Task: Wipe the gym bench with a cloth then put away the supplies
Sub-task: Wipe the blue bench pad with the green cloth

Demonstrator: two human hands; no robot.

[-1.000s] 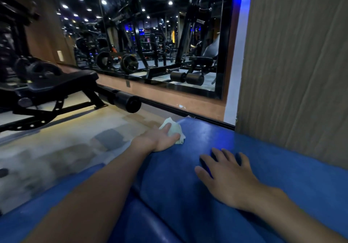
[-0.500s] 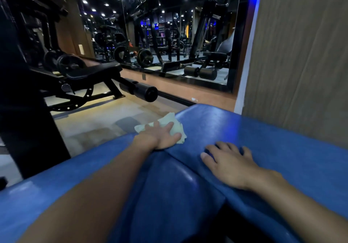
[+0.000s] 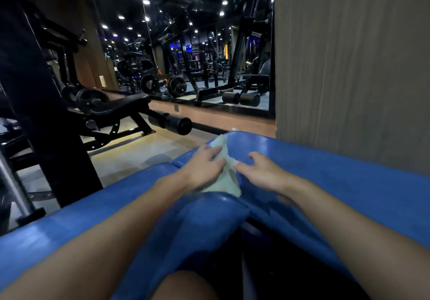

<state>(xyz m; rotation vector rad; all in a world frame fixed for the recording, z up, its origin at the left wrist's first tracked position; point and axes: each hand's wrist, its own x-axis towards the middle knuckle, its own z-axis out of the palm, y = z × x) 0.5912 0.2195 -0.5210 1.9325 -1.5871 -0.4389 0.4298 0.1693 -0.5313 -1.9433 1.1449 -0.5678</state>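
Observation:
The blue padded gym bench (image 3: 337,183) fills the lower half of the view. A pale green cloth (image 3: 226,181) lies on the bench's pad in the middle, one corner reaching the far edge. My left hand (image 3: 204,168) presses flat on the cloth's left part with fairly straight fingers. Just right of the cloth, my right hand (image 3: 260,171) rests on the pad. Its fingers are bent and its thumb tip touches the cloth's right edge. Part of the cloth is hidden under my left palm.
A grey textured wall (image 3: 349,67) rises directly behind the bench on the right. A black adjustable bench (image 3: 116,111) with roller pads stands on the floor at left, beside a thick black machine post (image 3: 46,125). A wall mirror (image 3: 204,67) lies ahead.
My left hand has pulled the cloth back toward me along the pad. My right hand left its flat rest on the bench and moved left to the cloth's edge.

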